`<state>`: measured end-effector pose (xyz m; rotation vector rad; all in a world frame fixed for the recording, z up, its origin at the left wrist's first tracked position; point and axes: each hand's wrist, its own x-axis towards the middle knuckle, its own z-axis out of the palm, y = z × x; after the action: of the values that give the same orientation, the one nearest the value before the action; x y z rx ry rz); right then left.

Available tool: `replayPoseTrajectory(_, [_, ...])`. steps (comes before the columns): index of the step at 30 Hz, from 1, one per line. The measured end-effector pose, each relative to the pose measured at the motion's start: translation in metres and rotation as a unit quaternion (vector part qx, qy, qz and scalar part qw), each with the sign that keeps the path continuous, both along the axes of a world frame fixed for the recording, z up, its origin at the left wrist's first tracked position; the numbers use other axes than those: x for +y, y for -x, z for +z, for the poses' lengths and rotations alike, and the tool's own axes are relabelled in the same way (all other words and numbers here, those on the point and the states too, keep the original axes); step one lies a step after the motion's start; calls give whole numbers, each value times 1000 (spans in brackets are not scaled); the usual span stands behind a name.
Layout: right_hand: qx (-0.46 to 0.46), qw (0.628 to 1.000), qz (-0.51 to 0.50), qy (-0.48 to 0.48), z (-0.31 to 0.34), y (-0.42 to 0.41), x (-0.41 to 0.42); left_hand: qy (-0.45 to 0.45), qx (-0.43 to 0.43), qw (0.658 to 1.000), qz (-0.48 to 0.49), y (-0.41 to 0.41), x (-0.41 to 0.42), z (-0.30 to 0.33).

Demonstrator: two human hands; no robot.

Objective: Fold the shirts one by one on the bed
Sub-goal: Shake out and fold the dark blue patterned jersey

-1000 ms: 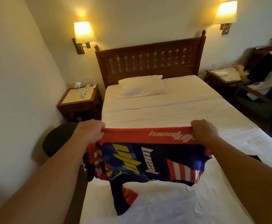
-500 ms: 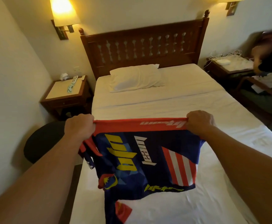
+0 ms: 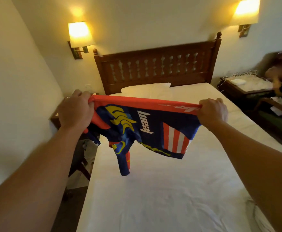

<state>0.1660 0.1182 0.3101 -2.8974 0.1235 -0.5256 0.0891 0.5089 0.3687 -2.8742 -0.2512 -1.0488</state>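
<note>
Blue and red, the shirt (image 3: 143, 129) hangs in the air above the white bed (image 3: 162, 198), stretched between both hands. The left hand (image 3: 75, 111) grips the left end of its red upper edge, the right hand (image 3: 213, 112) grips the right end, fingers curled round the cloth. One sleeve dangles lowest, clear of the sheet. A pillow (image 3: 145, 87) lies far, against the wooden headboard (image 3: 157, 66).
</note>
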Motion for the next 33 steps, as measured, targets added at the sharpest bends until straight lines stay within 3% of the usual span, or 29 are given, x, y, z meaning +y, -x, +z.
replayPoseTrajectory(4, [-16,999,12,-32,-31,43,-9,-51,7,997,-49,58,7,-37])
replayPoseTrajectory(9, [34,998,15,-52,-120,97,-27,-67,119,988,-79,138,10,-156])
replayPoseTrajectory(15, [157,987,12,2,-295,184,-63,-62,254,961,-91,226,-13,-349])
replayPoseTrajectory(23, [278,960,27,24,-497,294,-112,-31,403,911,-85,318,-63,-544])
replayPoseTrajectory(27, [284,958,22,19,-551,332,-132,-28,428,901,-70,342,-104,-592])
replayPoseTrajectory(33, [210,977,-12,-18,-564,331,-153,-11,448,880,-155,312,-176,-615])
